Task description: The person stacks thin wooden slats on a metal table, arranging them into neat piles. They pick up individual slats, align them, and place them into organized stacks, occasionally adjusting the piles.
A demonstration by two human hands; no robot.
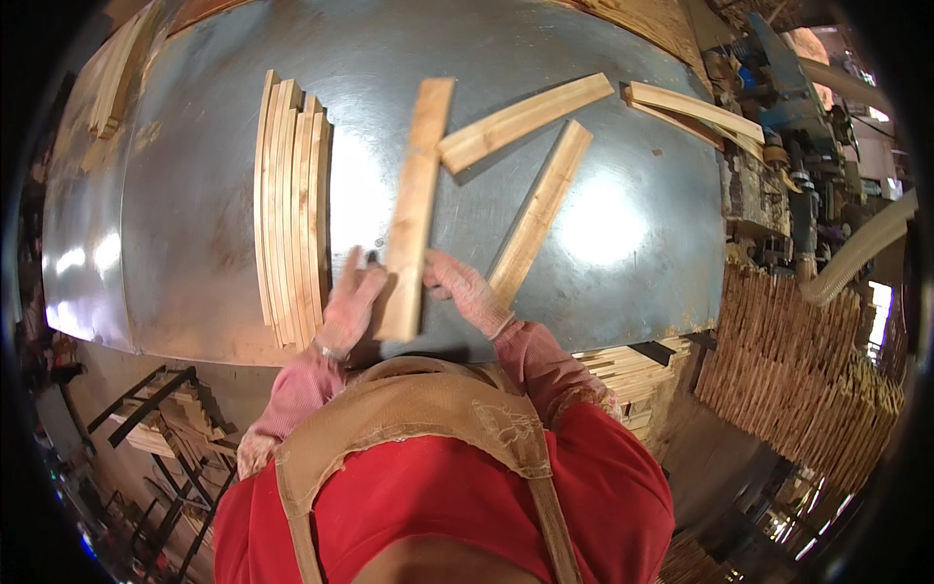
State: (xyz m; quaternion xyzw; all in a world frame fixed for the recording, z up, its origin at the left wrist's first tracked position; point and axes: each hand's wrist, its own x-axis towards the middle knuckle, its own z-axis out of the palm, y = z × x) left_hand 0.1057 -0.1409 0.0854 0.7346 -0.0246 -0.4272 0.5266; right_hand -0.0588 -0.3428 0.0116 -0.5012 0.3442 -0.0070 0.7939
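A pale wooden board [416,195] points away from me in the middle of the metal table, its near end close to my apron. My right hand [465,290] has its fingers curled against the board's right edge. On the other side, my left hand [352,304] has its fingers stretched and apart, beside the board's left edge. Just left of that hand, several wooden strips [292,204] stand packed side by side in a row. Two loose boards lie to the right: one slanted [540,214] near my right hand, another board [525,122] farther off.
The metal table [195,224] spans the view. More strips [696,107] lie at its far right, others [122,73] at far left. Large wood stacks [798,370] stand right of the table, near a machine and hose [856,253]. A black metal frame [146,409] is at lower left.
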